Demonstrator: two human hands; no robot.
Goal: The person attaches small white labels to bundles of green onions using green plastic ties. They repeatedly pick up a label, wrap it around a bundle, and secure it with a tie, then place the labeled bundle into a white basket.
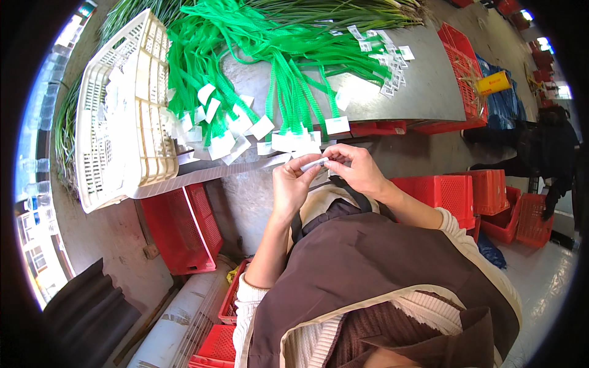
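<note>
My left hand [294, 181] and my right hand [356, 168] meet at the table's front edge, both pinching a small white label [314, 164] between thumb and fingers. Just beyond them, green mesh net bags [294, 92] with white labels at their ends hang towards me over the metal table [359, 99]. Another cluster of labels [391, 69] lies at the right ends of more green nets. Behind the nets lie bunches of green onions [322, 16].
A white plastic crate [156, 106] stands on the table at left. Red crates [432, 195] stand at right, and another red crate [179, 230] is below the table. A yellow roll [493, 83] lies by a red crate. A person in dark clothes [552, 142] is at far right.
</note>
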